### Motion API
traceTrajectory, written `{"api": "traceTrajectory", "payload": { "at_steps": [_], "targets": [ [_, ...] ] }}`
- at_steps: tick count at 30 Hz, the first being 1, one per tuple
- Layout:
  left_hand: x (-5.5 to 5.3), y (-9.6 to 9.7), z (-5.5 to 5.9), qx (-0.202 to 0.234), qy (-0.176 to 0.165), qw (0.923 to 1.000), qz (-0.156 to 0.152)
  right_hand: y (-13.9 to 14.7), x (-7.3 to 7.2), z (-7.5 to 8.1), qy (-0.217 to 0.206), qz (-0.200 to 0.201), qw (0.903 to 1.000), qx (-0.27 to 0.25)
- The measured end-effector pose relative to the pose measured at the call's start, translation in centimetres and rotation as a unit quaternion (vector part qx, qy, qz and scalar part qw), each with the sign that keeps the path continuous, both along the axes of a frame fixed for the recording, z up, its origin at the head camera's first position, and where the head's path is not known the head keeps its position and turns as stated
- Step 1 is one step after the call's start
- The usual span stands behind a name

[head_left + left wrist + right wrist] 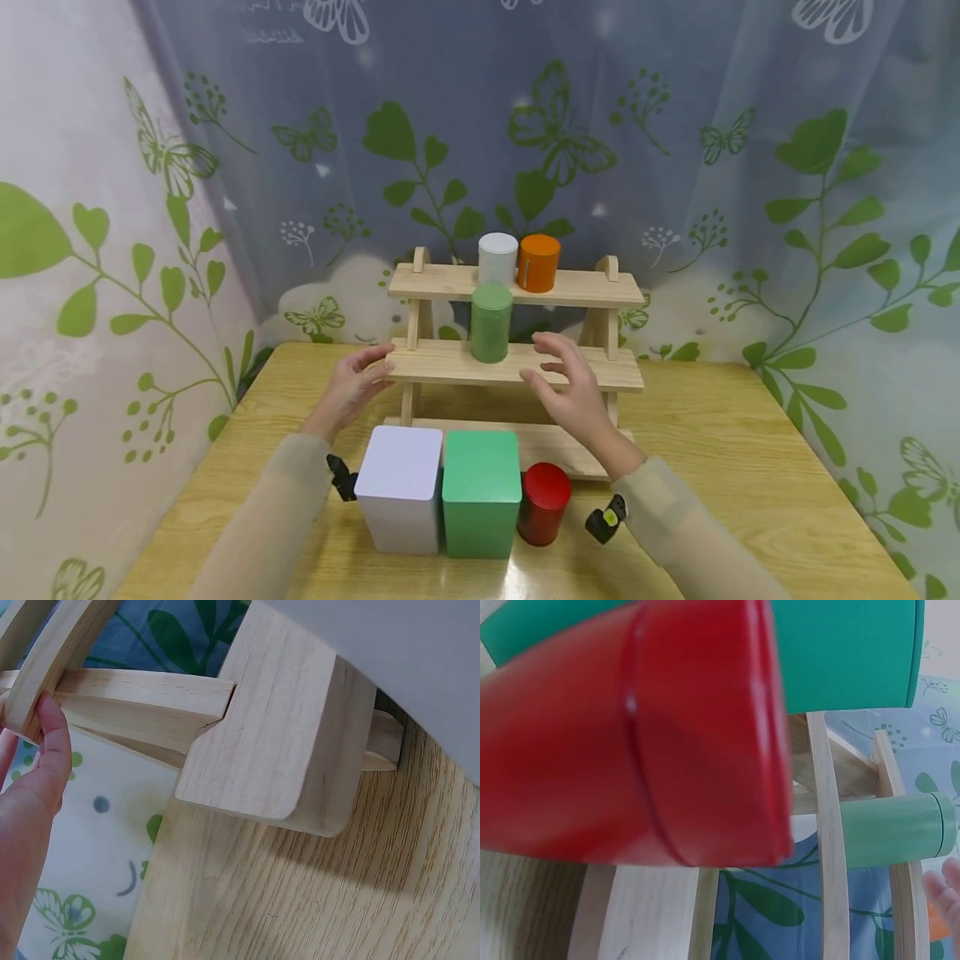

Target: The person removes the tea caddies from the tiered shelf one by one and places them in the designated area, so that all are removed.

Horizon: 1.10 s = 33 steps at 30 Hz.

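Observation:
A wooden three-step display shelf (435, 364) stands on the table. My left hand (351, 390) holds the left end of its middle board; in the left wrist view the thumb and fingers pinch that board's end (36, 682). A green round canister (491, 325) stands upright on the middle board. To its right is my right hand (576, 396), apart from the canister, fingers loosely bent and holding nothing. Only its fingertips (945, 892) show in the right wrist view. On the top board, a white canister (497, 259) and an orange canister (538, 264) stand side by side.
In front of the shelf, a white box (401, 483), a green box (482, 492) and a red canister (543, 504) stand in a row, partly covering the bottom board (577, 450). A patterned curtain (465, 125) hangs behind the wooden table (720, 450).

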<state>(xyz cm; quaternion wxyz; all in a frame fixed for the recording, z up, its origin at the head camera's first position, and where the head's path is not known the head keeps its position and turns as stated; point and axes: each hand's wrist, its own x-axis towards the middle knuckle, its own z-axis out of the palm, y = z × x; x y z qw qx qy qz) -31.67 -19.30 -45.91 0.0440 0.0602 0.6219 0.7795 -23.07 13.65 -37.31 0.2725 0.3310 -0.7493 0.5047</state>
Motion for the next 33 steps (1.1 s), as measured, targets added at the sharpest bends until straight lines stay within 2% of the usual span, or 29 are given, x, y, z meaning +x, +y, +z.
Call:
{"api": "traceTrajectory", "payload": {
  "at_steps": [6,11,14,17,23,27,33],
  "targets": [
    [1.1,0.4,1.6,-0.005,-0.012,0.9999,-0.003,-0.6,-0.9,0.1,-0.011,-0.008,0.9998,-0.013],
    [1.2,0.5,1.7,-0.015,-0.012,0.9998,-0.004,-1.2,-1.3,0.6,-0.028,-0.027,0.9992,-0.013],
    [1.1,0.4,1.6,-0.016,-0.012,0.9998,-0.003,-1.5,-1.7,0.6,-0.039,-0.040,0.9984,-0.011],
    [1.0,0.4,1.5,-0.014,-0.011,0.9998,-0.003,-1.6,-2.8,-0.2,-0.046,-0.046,0.9977,-0.016],
    [0.0,0.0,0.2,-0.003,-0.010,0.9999,0.001,-1.6,-5.3,-1.8,-0.051,-0.060,0.9967,-0.020],
    [-0.3,0.0,-0.3,-0.004,-0.005,1.0000,0.005,-1.8,-5.8,-1.8,-0.054,-0.068,0.9961,-0.011],
    [-0.3,0.1,-0.4,0.003,0.004,1.0000,0.007,-1.8,-6.4,-1.1,-0.059,-0.078,0.9952,0.013]
  ]
}}
